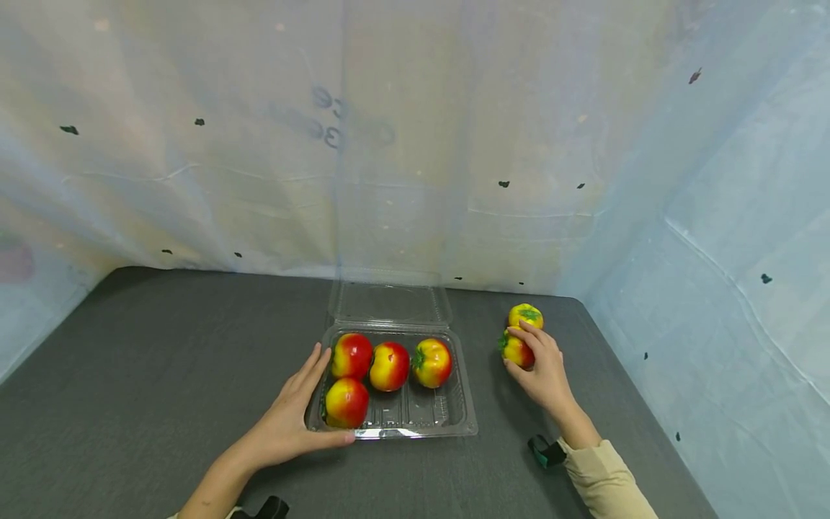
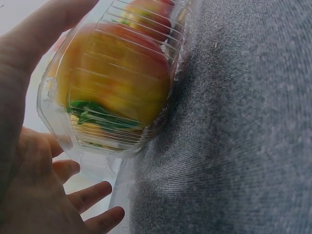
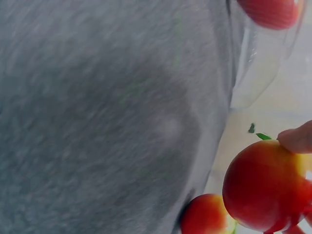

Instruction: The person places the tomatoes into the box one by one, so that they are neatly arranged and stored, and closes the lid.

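Observation:
A hinged clear plastic container point(image 1: 463, 427) stands on the table, its lid point(image 1: 389, 301) folded back. Inside are several glossy red-and-yellow round fruits, one point(image 1: 432, 362) with its green stem side showing. My left hand point(image 1: 285, 422) spans the container's left side, thumb along the front rim and fingers spread by the back left corner. Through the ribbed plastic wall, the left wrist view shows a fruit point(image 2: 117, 73) close up. To the right of the container, my right hand point(image 1: 541, 371) grips another fruit point(image 3: 261, 187) between thumb and fingers. Just behind it sits one more fruit point(image 1: 524, 314).
The dark grey table point(image 1: 194, 367) reaches back to a pale plastic sheet point(image 1: 415, 144) marked with small dark patches. Another sheet point(image 1: 733, 288) hangs along the right side. Black bands with small devices point(image 1: 547, 452) are on the wrists.

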Motion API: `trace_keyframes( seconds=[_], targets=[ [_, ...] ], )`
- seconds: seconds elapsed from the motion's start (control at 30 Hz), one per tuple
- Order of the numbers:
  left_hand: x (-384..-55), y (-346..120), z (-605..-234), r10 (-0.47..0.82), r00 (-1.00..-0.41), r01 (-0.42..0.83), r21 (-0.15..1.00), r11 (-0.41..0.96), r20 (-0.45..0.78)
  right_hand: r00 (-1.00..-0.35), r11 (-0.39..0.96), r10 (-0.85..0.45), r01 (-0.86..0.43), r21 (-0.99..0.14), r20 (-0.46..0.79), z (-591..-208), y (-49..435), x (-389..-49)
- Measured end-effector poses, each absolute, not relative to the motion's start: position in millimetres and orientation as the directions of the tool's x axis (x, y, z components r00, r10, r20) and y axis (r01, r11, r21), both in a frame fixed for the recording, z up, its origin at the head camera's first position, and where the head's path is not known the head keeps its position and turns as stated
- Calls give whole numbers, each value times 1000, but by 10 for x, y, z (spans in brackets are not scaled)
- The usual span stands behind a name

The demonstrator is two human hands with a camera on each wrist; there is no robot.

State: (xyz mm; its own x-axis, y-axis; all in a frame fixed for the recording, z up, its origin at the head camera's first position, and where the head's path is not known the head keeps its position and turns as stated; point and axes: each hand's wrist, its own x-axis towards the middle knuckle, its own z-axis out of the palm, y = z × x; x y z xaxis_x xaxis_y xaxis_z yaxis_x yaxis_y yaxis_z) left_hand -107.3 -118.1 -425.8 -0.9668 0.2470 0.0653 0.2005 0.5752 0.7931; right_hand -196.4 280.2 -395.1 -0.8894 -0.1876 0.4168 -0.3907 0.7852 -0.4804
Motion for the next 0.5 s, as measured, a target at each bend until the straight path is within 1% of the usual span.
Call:
trace_keyframes(
  seconds=[0.23,0.5],
  targets=[
    [-1072,-1185,-4251,253,-966,202,793,574,63,-869,758,-210,-434,-487,448,-3846,2684,-1895],
    [-1067,-1183,-4247,251,-966,201,794,574,63,-803,709,-275,-540,-453,528,-3769,2548,-1834]
  ],
)
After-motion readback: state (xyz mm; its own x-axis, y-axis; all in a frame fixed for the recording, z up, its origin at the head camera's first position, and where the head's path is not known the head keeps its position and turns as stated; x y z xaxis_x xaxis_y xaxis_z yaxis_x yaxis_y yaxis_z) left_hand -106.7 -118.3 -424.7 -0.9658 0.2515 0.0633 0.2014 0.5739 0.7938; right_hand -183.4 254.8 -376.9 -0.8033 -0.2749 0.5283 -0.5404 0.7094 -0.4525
